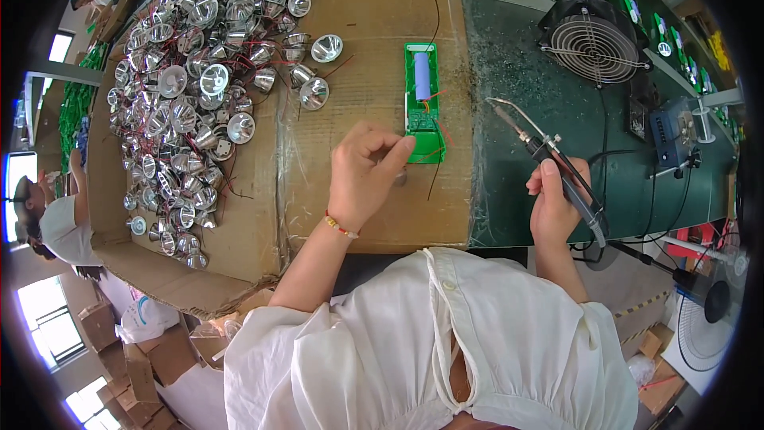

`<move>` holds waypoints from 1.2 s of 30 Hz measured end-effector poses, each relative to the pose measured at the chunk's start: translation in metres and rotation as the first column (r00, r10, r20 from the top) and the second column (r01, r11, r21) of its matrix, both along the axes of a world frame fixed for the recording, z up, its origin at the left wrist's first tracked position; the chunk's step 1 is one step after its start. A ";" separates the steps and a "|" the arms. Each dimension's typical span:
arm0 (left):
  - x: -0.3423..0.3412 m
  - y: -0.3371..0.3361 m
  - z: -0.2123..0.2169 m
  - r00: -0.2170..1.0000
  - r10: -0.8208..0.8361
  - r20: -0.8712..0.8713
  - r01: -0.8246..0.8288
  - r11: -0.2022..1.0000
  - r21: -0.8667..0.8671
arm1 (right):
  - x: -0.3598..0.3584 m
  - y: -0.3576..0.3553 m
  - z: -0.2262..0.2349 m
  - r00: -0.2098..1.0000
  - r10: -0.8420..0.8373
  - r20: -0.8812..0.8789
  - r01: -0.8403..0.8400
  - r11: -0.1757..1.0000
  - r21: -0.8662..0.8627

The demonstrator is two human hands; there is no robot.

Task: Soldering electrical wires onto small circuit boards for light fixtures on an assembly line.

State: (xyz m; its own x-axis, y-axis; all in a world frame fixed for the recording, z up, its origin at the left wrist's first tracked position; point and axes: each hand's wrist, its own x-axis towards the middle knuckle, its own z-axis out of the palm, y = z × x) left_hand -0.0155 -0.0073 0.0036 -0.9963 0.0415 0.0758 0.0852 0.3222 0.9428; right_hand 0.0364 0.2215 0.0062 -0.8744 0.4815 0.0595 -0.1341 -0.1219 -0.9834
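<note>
While the left hand pinches the green board, the soldering iron gripped in the right hand might burn fingertips.

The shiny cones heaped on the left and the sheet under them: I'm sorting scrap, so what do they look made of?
The cones look like mirror-bright metal or metallised plastic; sharp glints show, which one is unclear. The sheet looks like matte brown corrugated cardboard, judging by its folded flaps and raw edges.
</note>
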 end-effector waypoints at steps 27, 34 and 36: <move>-0.006 0.001 -0.005 0.998 0.000 0.068 0.001 1.000 -0.026 | -0.013 -0.033 -0.003 0.947 0.309 0.085 -0.318 0.940 0.126; -0.006 0.003 -0.004 0.997 0.005 0.080 -0.005 1.000 -0.004 | -0.011 -0.033 -0.005 0.958 0.270 0.095 -0.278 0.957 0.079; -0.006 0.002 -0.004 0.998 0.009 0.062 -0.008 1.000 -0.025 | -0.010 -0.032 -0.007 0.960 0.260 0.102 -0.260 0.965 -0.012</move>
State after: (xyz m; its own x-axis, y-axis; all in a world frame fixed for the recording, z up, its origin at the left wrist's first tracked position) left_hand -0.0218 -0.0050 -0.0008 -0.9993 0.0339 0.0126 0.0236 0.3457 0.9381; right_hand 0.0260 0.1893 -0.0013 -0.9709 0.2365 -0.0362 0.0034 -0.1378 -0.9904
